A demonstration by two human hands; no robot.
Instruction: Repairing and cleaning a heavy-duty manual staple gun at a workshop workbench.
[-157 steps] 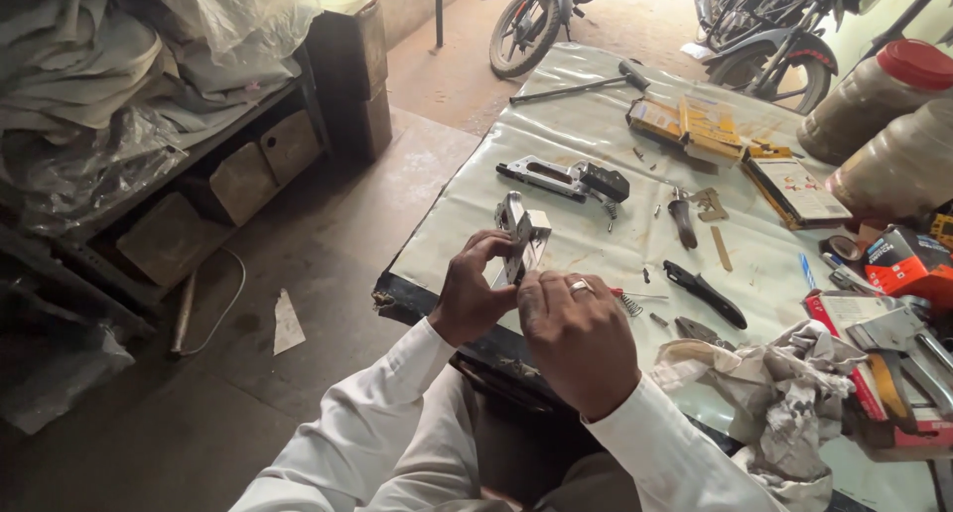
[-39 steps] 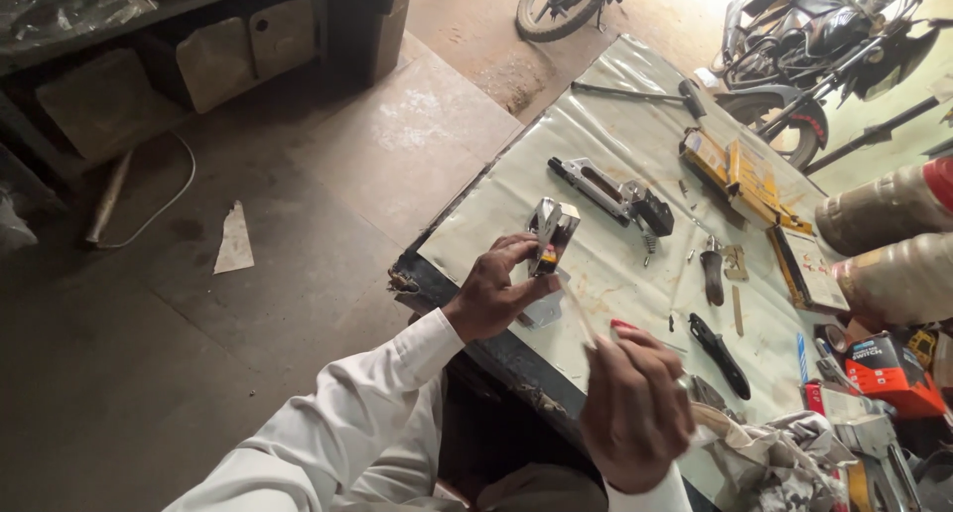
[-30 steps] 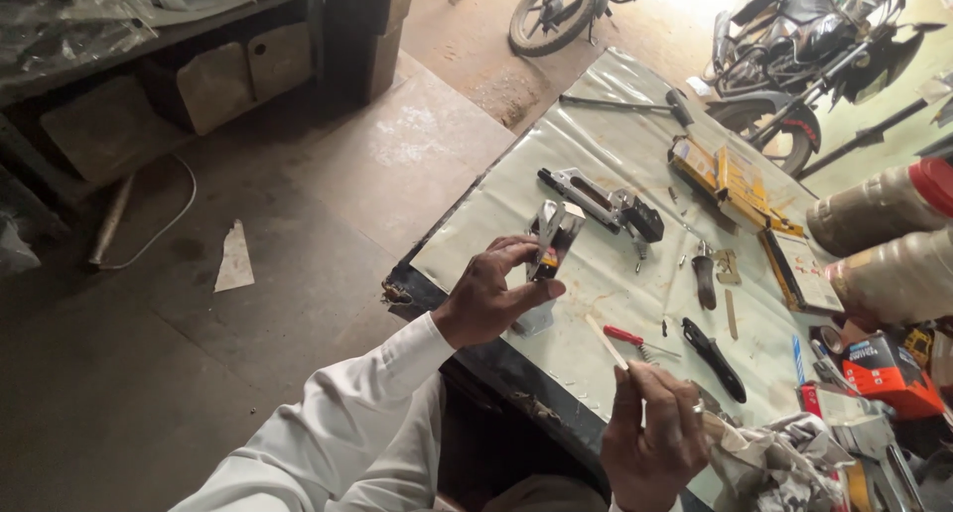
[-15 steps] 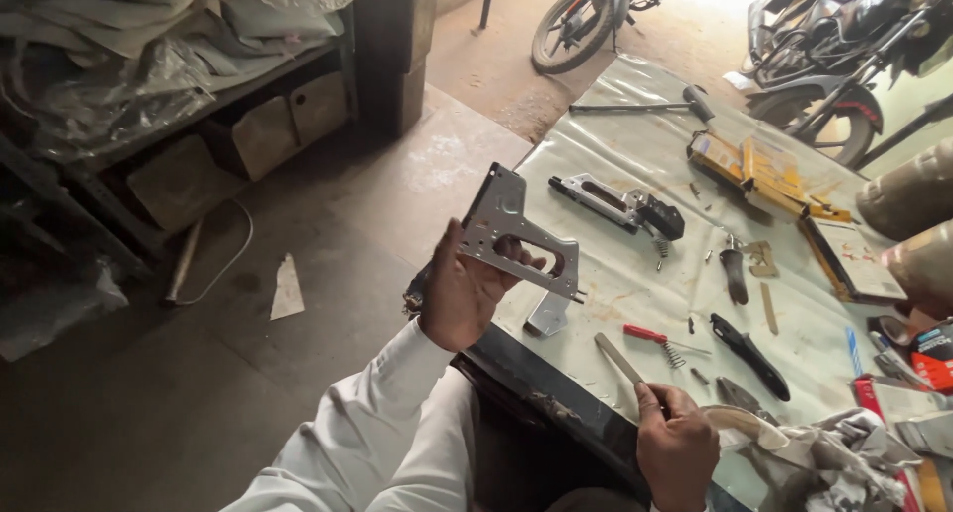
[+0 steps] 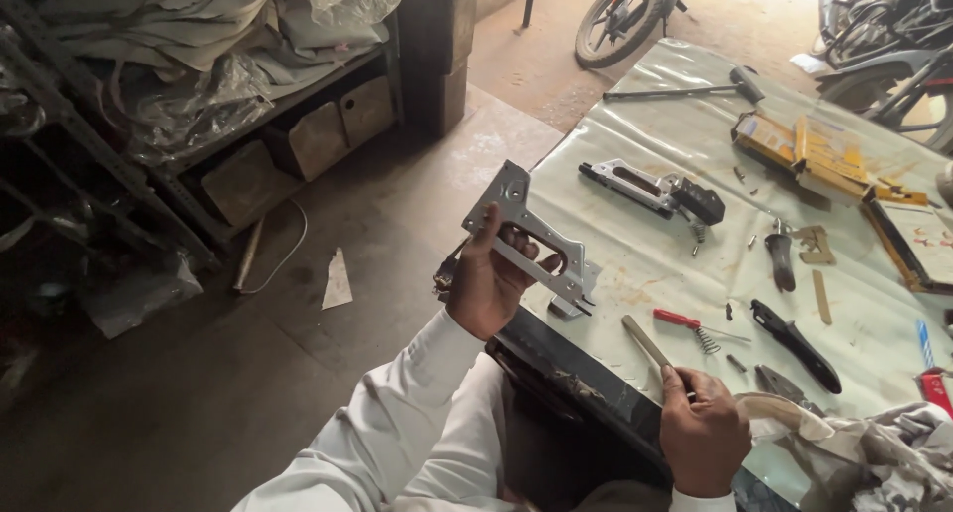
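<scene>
Repair wkshp: tool-strewn bench (image 5: 635, 264), motorbikes (image 5: 635, 11)

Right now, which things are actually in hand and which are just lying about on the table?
In hand:
- metal stapler frame, gripped by left hand
- thin rod tool, held by right hand

Lying about:
- second stapler
- red screwdriver
- yellow boxes
- black-handled knife

bare sheet (image 5: 635, 264) ahead, scattered tools (image 5: 794, 328) right

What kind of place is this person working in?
Probably a small repair workshop: hand tools such as a hammer lie on the covered table, a motorbike wheel stands behind, and the left hand holds a staple gun frame.
</scene>
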